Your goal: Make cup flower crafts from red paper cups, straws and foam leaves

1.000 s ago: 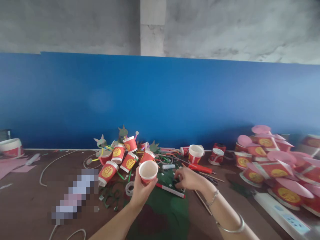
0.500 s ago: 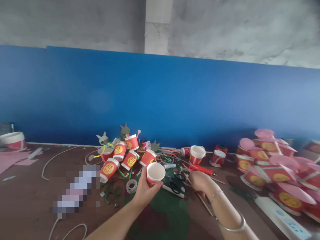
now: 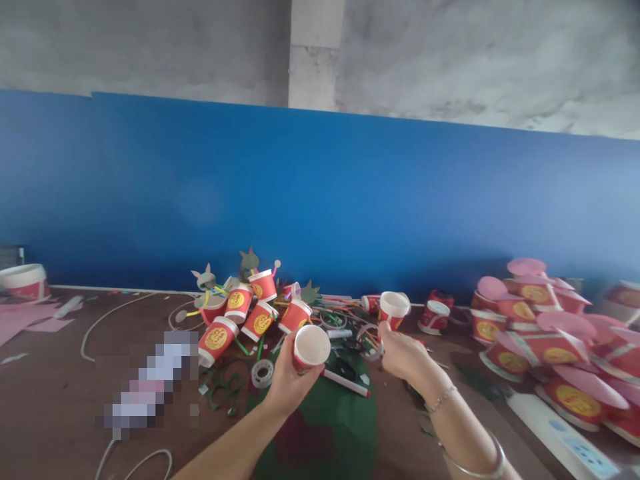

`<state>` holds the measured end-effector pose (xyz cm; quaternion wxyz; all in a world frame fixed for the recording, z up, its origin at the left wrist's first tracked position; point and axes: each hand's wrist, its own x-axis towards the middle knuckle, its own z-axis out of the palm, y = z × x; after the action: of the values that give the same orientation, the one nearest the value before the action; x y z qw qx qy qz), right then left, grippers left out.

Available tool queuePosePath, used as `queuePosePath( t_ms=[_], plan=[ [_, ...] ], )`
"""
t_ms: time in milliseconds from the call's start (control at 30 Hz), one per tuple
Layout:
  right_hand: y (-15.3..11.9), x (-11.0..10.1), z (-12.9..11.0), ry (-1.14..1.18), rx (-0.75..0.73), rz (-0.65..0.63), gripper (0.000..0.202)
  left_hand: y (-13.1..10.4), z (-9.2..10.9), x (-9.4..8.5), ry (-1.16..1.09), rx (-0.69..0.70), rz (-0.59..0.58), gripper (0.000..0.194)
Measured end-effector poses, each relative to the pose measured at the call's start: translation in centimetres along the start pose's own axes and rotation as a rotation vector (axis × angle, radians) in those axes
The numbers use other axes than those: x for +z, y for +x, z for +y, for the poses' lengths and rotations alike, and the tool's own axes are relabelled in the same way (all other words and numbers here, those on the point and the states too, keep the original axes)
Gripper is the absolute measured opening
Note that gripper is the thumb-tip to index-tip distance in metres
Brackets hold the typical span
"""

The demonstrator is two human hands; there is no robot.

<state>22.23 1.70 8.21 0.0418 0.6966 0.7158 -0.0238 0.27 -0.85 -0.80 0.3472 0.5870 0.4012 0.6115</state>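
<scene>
My left hand (image 3: 290, 377) is wrapped round a red and white paper cup (image 3: 312, 347), its white mouth tilted up towards me. My right hand (image 3: 405, 353) is closed, index finger forward, just in front of another red and white paper cup (image 3: 394, 308); whatever it may hold is hidden. Between the hands lie a white marker with a red end (image 3: 346, 383), a dark item partly seen behind it (image 3: 344, 367) and a small white tube (image 3: 339, 334). A roll of clear tape (image 3: 263, 374) rests left of my left hand.
Several red cups (image 3: 239, 303), some with paper animal heads, are heaped at the back. At right are piled cups with pink paper (image 3: 565, 340) and a white power strip (image 3: 563, 433). A blurred-out object (image 3: 153, 383) and a cable (image 3: 90, 337) lie left. A blue partition (image 3: 320, 200) stands behind.
My right hand has shifted slightly and its index finger now points forward near the standing cup. The thin stick beneath it no longer shows. My left hand keeps its cup almost still.
</scene>
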Motion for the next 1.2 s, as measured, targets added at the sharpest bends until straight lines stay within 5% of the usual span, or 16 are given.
queuePosePath(
  t_ms=[200,333,467,600,1200],
  plan=[
    [-0.9,-1.9,1.9,-0.043,0.134,0.009,0.023,-0.3,-0.7,-0.3,0.307,0.185,0.049,0.055],
    [-1.4,-2.8,2.1,0.054,0.119,0.163,0.014,-0.5,-0.5,-0.4,0.519,0.273,0.043,0.059],
    [-1.2,-2.7,-0.3,0.533,-0.171,0.349,0.017,-0.5,-0.1,-0.3,0.62,0.31,0.003,0.057],
    [-1.5,-1.7,-3.4,0.89,-0.48,0.295,0.017,-0.6,0.0,-0.3,0.672,0.361,-0.005,0.058],
    [-3.0,-0.5,-6.1,0.714,-0.731,0.234,0.016,-0.6,0.5,-0.3,0.588,0.265,-0.063,0.05]
  ],
)
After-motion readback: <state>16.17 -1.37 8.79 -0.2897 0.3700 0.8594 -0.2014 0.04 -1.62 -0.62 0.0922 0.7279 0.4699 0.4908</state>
